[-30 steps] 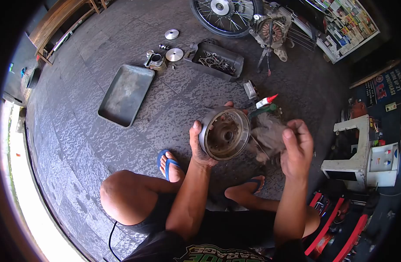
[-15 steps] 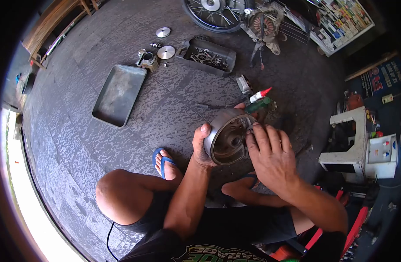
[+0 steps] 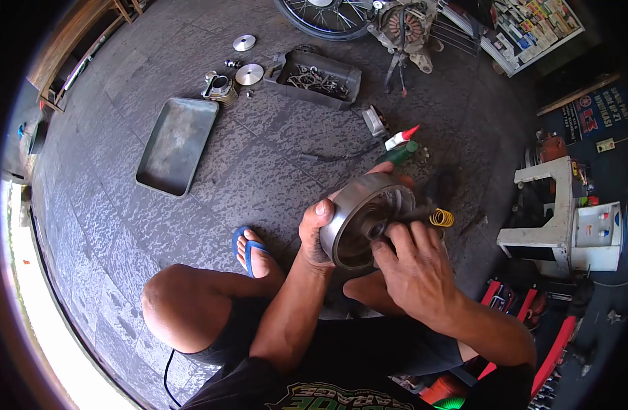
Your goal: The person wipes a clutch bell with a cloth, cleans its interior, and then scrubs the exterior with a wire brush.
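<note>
In my left hand (image 3: 317, 232) I grip a round grey metal drum (image 3: 340, 229), much like a flywheel, by its outer wall. The thumb lies on the near side and fingertips show over the far rim. Its hollow side, with a hub in the middle, is tilted toward my right. Close to that hub are the fingers of my right hand (image 3: 418, 270), curled and pressed together. What lies between them, if anything, is hidden. A yellow coil spring (image 3: 442, 218) shows just beyond my right knuckles.
A shallow metal tray (image 3: 177, 147) lies on the tiled floor to the left. Beyond are an engine cylinder (image 3: 220, 89), metal discs (image 3: 249, 74) and a bin (image 3: 341, 98) of small parts. A red-capped bottle (image 3: 401, 138) lies ahead; a white stool (image 3: 539, 236) stands right.
My right hand has moved from the drum's right rim inward and down to its hub. The drum has turned slightly in my left hand. The yellow spring has come into sight.
</note>
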Demonstrator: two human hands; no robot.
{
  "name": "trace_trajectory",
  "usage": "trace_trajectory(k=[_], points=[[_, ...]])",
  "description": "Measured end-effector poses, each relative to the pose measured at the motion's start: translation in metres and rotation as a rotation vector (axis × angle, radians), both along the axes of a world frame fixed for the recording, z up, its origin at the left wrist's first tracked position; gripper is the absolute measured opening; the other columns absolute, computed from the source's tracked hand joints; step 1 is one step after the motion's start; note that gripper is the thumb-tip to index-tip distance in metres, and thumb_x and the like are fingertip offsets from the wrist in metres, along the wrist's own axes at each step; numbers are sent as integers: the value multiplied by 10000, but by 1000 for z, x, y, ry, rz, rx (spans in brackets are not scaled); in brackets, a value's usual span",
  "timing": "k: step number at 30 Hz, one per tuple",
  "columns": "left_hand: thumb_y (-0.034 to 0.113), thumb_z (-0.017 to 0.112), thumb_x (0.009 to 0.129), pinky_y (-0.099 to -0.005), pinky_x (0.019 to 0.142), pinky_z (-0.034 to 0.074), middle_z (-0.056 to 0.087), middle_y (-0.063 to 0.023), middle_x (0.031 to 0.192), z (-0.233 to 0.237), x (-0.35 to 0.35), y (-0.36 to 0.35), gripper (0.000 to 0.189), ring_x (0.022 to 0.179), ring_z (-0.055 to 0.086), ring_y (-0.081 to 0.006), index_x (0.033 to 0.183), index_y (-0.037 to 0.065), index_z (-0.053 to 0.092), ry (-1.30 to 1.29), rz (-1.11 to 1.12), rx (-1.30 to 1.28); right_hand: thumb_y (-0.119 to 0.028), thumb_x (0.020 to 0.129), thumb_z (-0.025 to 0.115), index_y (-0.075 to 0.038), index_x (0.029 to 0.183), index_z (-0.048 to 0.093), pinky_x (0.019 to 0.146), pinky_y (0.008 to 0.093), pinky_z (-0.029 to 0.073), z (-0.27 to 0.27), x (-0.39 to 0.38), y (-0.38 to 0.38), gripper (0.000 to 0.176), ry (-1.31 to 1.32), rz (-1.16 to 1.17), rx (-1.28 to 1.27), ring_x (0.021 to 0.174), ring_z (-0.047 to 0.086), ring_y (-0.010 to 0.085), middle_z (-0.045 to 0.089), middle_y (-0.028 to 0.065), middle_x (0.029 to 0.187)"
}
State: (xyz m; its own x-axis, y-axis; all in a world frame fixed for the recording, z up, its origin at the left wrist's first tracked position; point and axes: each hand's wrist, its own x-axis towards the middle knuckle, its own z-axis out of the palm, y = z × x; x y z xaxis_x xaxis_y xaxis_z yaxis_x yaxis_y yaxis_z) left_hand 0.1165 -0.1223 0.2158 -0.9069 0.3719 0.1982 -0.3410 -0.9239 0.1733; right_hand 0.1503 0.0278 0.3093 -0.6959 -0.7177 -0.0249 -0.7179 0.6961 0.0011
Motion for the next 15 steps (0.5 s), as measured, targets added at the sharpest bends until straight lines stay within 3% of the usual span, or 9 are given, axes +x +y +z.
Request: trace_trajectory(k=[4, 6, 9, 15], points=[[560, 699, 746, -450, 1140, 394, 377, -292, 1502, -5, 0, 6, 1104, 1341, 483, -393, 1543, -40, 227, -18, -25, 19, -168, 675, 797, -15, 1058, 675, 806, 415, 469, -5, 3, 0, 430, -160, -80, -139, 962, 540, 291, 537, 122, 1098], [560, 699, 748, -447, 1132, 406, 379, -283, 1505, -9, -2, 7, 1102, 1337, 488, -389, 1543, -39, 226, -20, -26, 20, -9, 722, 702, -24, 1000, 702, 823, 407, 494, -4, -4, 10, 278, -332, -134, -437, 984, 566, 305, 532, 136, 1078], [568, 693, 755, -442, 1120, 422, 376, -266, 1515, -12, -5, 4, 1098, 1327, 500, -379, 1543, -38, 227, 12, -20, 23, 74, 736, 599, -38, 949, 725, 820, 394, 512, 20, -20, 23, 272, -373, -311, -552, 988, 594, 304, 532, 142, 1039], [564, 664, 783, -430, 1122, 421, 395, -261, 1508, -8, -5, 4, 1075, 1333, 499, -369, 1550, -39, 212, -22, -30, 23, 94, 751, 608, -39, 954, 720, 723, 368, 538, 28, -40, 27, 267, -196, -130, -466, 876, 643, 280, 577, 141, 1030]])
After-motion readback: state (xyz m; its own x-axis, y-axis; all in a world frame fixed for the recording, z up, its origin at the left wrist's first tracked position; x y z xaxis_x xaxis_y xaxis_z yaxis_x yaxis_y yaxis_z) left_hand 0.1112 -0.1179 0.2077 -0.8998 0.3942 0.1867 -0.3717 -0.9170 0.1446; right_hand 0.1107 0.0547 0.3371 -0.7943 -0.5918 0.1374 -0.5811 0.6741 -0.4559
